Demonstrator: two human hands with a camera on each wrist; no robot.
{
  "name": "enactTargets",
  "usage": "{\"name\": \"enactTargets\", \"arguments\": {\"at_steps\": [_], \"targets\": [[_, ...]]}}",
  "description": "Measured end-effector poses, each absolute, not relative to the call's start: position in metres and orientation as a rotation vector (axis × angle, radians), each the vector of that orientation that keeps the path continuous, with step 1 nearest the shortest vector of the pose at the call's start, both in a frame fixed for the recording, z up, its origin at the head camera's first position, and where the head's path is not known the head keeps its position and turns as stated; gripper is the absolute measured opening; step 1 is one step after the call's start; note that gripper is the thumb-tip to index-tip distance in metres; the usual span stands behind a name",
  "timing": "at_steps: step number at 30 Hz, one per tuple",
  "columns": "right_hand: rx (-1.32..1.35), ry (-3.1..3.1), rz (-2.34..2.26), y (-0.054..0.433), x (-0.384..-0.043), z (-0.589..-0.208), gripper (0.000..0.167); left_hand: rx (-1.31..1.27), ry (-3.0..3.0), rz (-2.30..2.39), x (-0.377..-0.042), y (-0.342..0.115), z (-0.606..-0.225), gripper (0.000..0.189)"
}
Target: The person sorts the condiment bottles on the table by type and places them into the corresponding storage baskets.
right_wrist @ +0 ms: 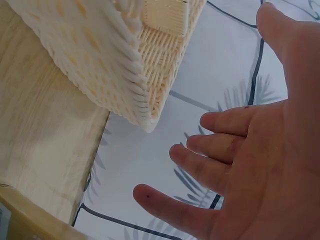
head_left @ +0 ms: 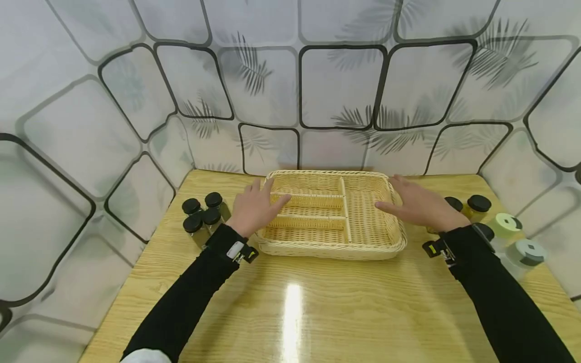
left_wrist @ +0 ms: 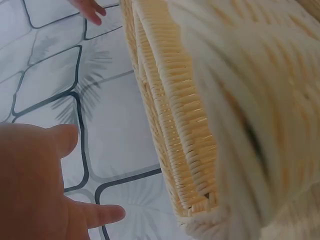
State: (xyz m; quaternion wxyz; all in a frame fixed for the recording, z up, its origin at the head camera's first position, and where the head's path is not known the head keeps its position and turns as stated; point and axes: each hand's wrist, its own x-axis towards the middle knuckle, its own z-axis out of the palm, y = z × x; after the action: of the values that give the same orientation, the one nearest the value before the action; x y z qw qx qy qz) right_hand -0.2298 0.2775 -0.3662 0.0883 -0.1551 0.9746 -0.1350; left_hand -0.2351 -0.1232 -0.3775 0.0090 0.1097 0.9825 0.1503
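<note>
A pale woven basket (head_left: 331, 251) with dividers stands at the back of the wooden table. Three narrow compartments lie on its left and one wide one on its right. Over its left end is my left hand (head_left: 255, 207), fingers extended and thumb spread toward the dividers. My right hand (head_left: 415, 204) is at the right end, thumb over the rim. In the right wrist view, the right hand (right_wrist: 255, 165) shows its palm with straight, spread fingers, apart from the basket (right_wrist: 100, 55). The left wrist view has the left hand (left_wrist: 45, 185) beside the basket (left_wrist: 200, 100), holding nothing.
Several black-capped jars (head_left: 202, 219) stand left of the basket. On the right, partly behind the right forearm, are more black-capped jars (head_left: 478, 205), a green-lidded container (head_left: 505, 226) and a white-lidded one (head_left: 525, 254). Patterned fabric (head_left: 340, 85) hangs behind the table (head_left: 345, 307).
</note>
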Motion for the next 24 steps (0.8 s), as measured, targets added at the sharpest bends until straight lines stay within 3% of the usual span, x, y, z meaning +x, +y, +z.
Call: {"name": "enactTargets", "arguments": {"at_steps": [15,24], "targets": [[-0.396,2.935,-0.415,0.281,-0.215,-0.382,0.102,0.255,2.95,0.58,-0.225,-0.131,-0.396,0.097],[-0.402,2.908,-0.467,0.285,-0.212,-0.396,0.095,0.233,2.906,0.582,-0.223,-0.134,-0.407,0.086]]}}
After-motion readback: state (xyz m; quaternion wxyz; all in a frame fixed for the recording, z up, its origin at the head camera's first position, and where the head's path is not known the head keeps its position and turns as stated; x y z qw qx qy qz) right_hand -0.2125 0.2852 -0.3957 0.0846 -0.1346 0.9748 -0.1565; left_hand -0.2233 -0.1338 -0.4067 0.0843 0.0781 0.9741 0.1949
